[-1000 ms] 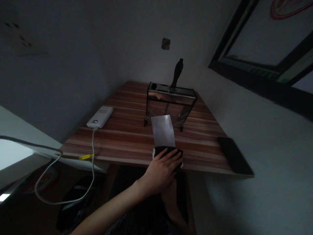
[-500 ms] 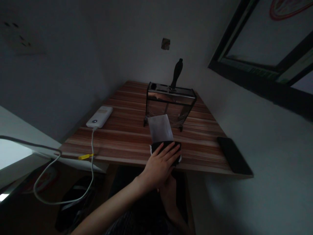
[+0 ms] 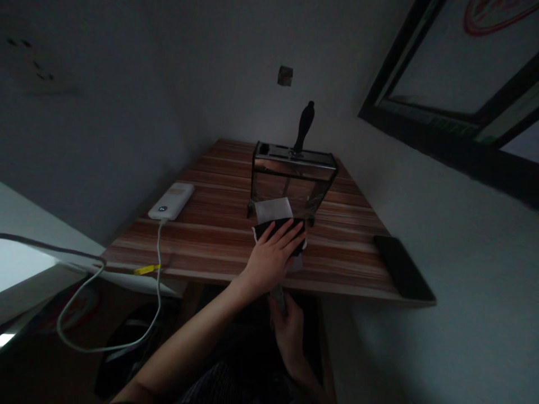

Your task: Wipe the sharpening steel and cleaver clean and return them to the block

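Observation:
A wide, pale metal blade (image 3: 273, 210), shaped like a cleaver's, lies flat at the middle of the table, just in front of the knife block (image 3: 290, 175). Over its middle lies a dark cloth (image 3: 300, 245) with a light edge. My left hand (image 3: 272, 255) presses the cloth down, its fingers stretched across it; the thumb is hidden. Below the table's front edge, my right hand (image 3: 289, 325) is closed around the cleaver's handle (image 3: 278, 296). Part of the blade shows again on the near side of the cloth.
A black-handled tool (image 3: 305, 126) stands in the knife block. On the left of the wood-grain table (image 3: 219, 235) lies a white power bank (image 3: 172, 201) with a white cable (image 3: 159, 252) hanging off the edge. A dark phone (image 3: 404, 266) rests at the right edge.
My left hand and the cloth have slid forward along the blade, away from me. More of the near blade and the handle now shows. My right hand has hardly moved.

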Motion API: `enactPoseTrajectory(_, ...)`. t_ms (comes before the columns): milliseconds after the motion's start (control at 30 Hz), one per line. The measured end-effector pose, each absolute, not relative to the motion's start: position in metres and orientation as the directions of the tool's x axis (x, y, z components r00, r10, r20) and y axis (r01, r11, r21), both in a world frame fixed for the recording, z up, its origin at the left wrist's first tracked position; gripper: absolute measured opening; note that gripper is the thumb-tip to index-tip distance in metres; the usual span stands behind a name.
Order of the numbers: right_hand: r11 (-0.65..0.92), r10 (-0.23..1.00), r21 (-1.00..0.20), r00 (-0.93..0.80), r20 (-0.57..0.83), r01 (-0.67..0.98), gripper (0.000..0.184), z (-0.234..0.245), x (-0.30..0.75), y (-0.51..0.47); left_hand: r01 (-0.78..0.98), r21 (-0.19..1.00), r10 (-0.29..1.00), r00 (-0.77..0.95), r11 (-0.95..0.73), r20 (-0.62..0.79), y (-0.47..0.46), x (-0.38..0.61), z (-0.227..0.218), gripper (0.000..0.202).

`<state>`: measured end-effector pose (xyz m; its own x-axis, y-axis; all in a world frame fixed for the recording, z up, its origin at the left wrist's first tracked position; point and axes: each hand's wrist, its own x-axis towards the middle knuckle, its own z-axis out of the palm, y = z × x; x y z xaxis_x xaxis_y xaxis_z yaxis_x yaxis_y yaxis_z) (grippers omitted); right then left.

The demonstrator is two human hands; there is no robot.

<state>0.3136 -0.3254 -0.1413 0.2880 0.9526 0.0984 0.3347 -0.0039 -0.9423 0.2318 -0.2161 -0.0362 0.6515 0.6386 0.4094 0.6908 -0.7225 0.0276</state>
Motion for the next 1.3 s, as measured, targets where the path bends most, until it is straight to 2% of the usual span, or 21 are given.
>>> enactPoseTrajectory(467,0.041,0.932,-0.938,0.324,0.160,0.344,0.039,-0.139,0.313,-0.328,0.752,0.047,0.674,0.559,-0.657,0.484,-0.171,0.226,-0.018,0.049)
enactPoseTrajectory(867,0.038,0.938,-0.951,0.316,0.139,0.306,0.036,-0.139,0.313,-0.327,0.799,0.038,0.695,0.497,-0.600,0.519,-0.162,0.227,-0.014,0.050)
enactPoseTrajectory(1300,0.072,0.941,-0.945,0.292,0.171,0.320,0.033,-0.138,0.313,-0.326,0.740,0.030,0.666,0.585,-0.672,0.463,-0.203,0.232,-0.031,0.053)
